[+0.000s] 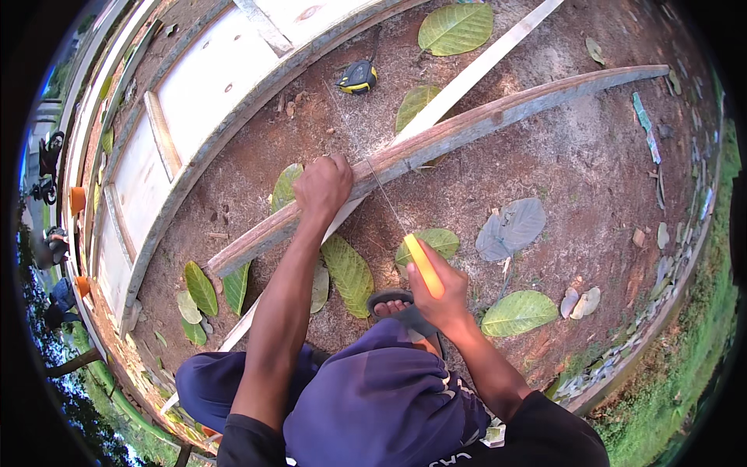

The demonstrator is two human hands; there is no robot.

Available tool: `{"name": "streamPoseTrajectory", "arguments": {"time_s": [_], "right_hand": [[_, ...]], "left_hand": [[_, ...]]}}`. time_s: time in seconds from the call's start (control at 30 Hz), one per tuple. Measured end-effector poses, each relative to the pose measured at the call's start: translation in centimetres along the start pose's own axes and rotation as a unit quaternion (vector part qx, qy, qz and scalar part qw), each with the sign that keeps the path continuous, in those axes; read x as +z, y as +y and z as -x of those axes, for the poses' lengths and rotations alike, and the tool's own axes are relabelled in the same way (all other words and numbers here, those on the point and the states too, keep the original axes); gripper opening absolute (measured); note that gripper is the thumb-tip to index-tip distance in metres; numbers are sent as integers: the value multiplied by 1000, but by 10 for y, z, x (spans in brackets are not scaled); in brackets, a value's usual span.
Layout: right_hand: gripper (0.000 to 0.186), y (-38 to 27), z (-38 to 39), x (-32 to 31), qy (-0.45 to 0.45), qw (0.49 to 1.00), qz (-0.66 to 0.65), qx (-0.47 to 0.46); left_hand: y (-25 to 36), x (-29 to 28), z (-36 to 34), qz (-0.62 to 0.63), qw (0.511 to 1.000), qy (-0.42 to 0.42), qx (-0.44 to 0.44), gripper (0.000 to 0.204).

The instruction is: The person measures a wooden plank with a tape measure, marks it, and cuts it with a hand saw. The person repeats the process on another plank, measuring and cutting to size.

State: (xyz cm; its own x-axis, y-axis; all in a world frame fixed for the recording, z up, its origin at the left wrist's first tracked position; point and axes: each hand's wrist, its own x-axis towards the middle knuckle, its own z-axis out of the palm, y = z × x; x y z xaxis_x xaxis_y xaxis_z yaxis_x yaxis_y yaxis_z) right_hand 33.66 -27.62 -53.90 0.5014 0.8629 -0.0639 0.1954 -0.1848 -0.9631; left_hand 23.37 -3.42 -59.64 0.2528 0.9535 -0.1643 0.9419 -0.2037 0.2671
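Dark blue cloth (358,397) over the worker's lap fills the lower foreground. Centre: one saw (418,253) with a yellow-orange handle, its blade (390,200) seen nearly edge-on, meets one long wooden beam (467,127) lying aslant above the ground (580,167). Right hand (442,289): wrapped firmly around the saw's handle, apparently to keep the blade set across the beam. Left hand (323,187): clamped on the beam from above, just left of the blade, probably to stop the wood from shifting. Beneath the beam, one pale wooden strip (482,70) crosses obliquely; it may help to raise the beam off the soil. Outward: one yellow-and-black tape measure (358,77) lies beyond the beam and apart from it, perhaps put within reach; one sandaled foot (391,303) stands near the right hand. Upper left: one framed panel (212,82), with three crosspieces (162,137) visible, presumably stiffening its pale sheet. Left edge: two orange objects (77,200), too small to identify.
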Motion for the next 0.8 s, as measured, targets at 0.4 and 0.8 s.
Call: {"name": "streamPoseTrajectory", "arguments": {"time_s": [0.4, 0.8], "right_hand": [[42, 7, -27, 26, 27, 999, 5, -28], [37, 4, -22, 26, 25, 999, -10, -22]], "left_hand": [[-3, 1, 0, -78, 992, -29, 94, 45], [-9, 9, -5, -7, 1000, 10, 26, 54]]}}
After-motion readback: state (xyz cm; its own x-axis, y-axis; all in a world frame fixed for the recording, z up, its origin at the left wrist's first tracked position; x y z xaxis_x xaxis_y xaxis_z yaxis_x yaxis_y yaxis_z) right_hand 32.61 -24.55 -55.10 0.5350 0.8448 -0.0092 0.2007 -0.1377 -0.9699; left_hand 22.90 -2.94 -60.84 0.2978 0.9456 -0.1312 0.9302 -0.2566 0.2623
